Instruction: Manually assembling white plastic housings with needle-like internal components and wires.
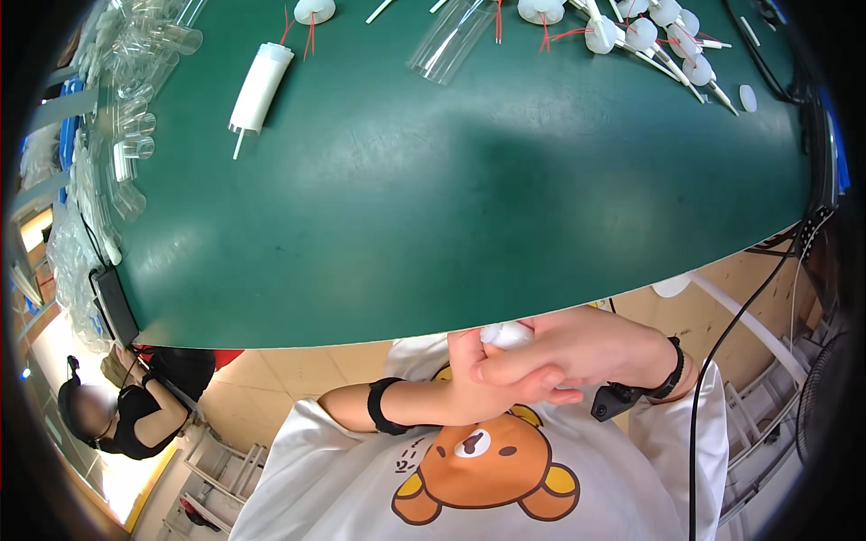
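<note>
My two hands are pressed together in front of my chest, just past the near edge of the green table. My left hand (478, 383) is closed beneath, and my right hand (568, 352) wraps over it. Between them a white piece (507, 334) pokes out at the top; most of it is hidden by the fingers, so its kind is unclear. On the table lies a clear tube with a white filling (262, 88), a thin white rod at its lower end and red strings at its top. Farther right is a hollow clear tube (451, 41).
White round caps (641, 34) with white sticks and red strings lie in a cluster at the far right. Clear tubes and plastic bags (135, 81) line the left edge, near a black box (113, 305). A black cable (735, 316) hangs at right. Another person (144, 406) sits at left.
</note>
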Demonstrator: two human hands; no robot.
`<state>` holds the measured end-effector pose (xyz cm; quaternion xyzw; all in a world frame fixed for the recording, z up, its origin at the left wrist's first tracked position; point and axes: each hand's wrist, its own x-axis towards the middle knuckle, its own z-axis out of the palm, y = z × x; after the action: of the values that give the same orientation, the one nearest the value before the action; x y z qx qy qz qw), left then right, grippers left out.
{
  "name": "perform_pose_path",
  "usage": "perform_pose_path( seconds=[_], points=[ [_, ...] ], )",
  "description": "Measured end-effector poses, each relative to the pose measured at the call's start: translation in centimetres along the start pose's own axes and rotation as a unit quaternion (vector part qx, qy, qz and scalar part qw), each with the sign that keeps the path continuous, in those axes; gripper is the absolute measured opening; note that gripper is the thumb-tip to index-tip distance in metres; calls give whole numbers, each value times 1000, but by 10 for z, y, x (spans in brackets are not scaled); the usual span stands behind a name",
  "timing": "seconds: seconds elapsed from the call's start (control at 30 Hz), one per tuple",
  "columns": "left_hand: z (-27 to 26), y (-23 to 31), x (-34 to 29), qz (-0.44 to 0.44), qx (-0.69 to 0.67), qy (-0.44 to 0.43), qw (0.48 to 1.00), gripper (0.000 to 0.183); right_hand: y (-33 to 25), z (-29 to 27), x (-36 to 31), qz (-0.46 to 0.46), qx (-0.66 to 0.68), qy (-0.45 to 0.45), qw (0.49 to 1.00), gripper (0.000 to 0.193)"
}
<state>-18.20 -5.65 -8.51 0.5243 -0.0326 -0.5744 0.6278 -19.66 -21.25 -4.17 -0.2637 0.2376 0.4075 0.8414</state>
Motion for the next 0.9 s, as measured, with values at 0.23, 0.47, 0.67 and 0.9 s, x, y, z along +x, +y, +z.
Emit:
perform_pose_path(
  seconds=[0.23,0.47,0.67,0.9],
  points=[
    [-17,11,1,78,-13,-96,992,56,6,8,4,-25,52,15,998,4],
    [-18,7,-1,107,-51,0,993,56,10,17,12,-54,62,51,995,5],
    [-36,27,2,159,114,-64,979,43,29,25,30,-69,191,105,974,9],
    [-49,43,9,4,-34,-153,988,53,41,36,44,-144,229,137,953,11]
  ],
)
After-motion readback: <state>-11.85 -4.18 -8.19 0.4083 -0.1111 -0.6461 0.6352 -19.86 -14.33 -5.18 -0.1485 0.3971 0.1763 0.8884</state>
